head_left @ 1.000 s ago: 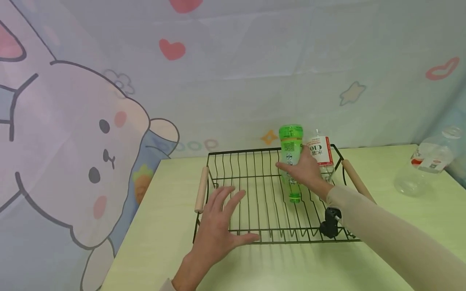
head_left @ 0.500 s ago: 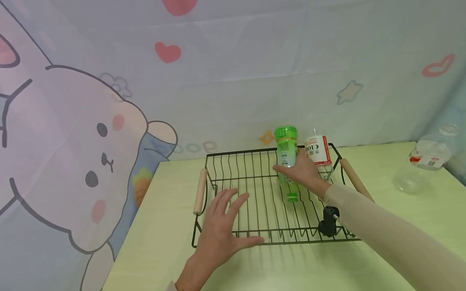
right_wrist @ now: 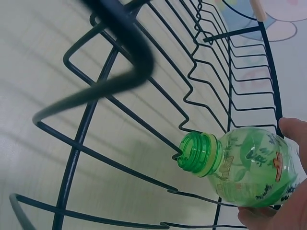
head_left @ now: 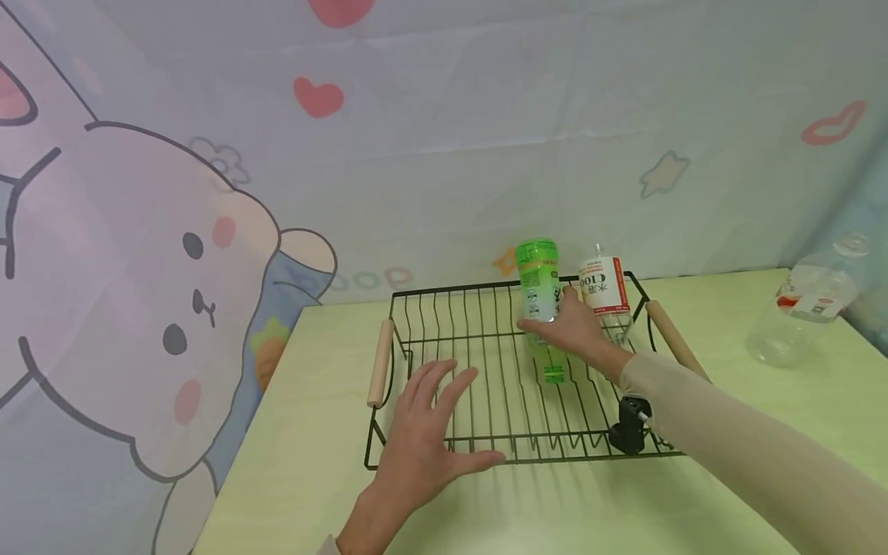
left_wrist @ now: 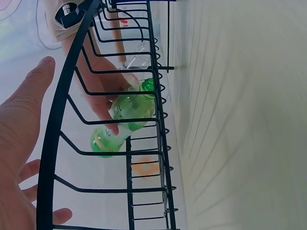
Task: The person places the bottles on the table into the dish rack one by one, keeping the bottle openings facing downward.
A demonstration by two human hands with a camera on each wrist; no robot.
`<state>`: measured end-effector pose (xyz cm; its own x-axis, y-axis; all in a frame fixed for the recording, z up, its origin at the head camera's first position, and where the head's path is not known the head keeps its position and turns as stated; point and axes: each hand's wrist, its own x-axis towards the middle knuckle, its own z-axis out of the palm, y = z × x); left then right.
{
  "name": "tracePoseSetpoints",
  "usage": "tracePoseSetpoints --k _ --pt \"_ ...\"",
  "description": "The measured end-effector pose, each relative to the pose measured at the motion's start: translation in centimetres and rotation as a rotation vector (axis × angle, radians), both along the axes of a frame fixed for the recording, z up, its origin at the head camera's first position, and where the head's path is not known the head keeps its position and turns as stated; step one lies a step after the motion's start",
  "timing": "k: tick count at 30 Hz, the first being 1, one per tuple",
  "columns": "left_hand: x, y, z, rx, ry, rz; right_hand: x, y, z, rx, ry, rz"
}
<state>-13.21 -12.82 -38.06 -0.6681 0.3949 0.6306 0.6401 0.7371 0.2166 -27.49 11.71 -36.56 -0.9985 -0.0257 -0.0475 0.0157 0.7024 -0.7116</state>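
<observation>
In the head view my right hand (head_left: pixel 576 325) grips a green plastic bottle (head_left: pixel 536 279), thumb on one side and fingers on the other. The bottle stands neck down in a black wire dish rack (head_left: pixel 555 460). Seen from the right wrist, its capless threaded neck (right_wrist: pixel 194 152) is down at the rack wires. A clear bottle (head_left: pixel 598 287) with a white and red label, also neck down, sits just right of that hand. My left hand (head_left: pixel 419 439) is spread at the rack's front left, holding nothing; its thumb and fingertips show beside the rim (left_wrist: pixel 50 139) in the left wrist view.
Wooden handles (head_left: pixel 381 362) flank the rack, the other one (head_left: pixel 676 343) on the right. A larger clear bottle (head_left: pixel 805 308) stands upright at the right of the pale green table (head_left: pixel 312 432). Behind hangs a printed cloth (head_left: pixel 472 154).
My right hand has shifted the green bottle slightly left, widening the gap to the labelled clear bottle. The left hand has stayed nearly still, and the head view has shifted a little.
</observation>
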Motion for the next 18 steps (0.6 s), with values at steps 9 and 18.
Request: tracePoseSetpoints --k 9,18 --pt "0.2 0.12 -0.14 0.002 0.006 -0.006 0.23 0.19 -0.02 0.017 -0.024 0.023" --pt "0.28 0.05 -0.06 0.002 0.018 -0.003 0.3 0.15 0.33 0.019 -0.02 0.034"
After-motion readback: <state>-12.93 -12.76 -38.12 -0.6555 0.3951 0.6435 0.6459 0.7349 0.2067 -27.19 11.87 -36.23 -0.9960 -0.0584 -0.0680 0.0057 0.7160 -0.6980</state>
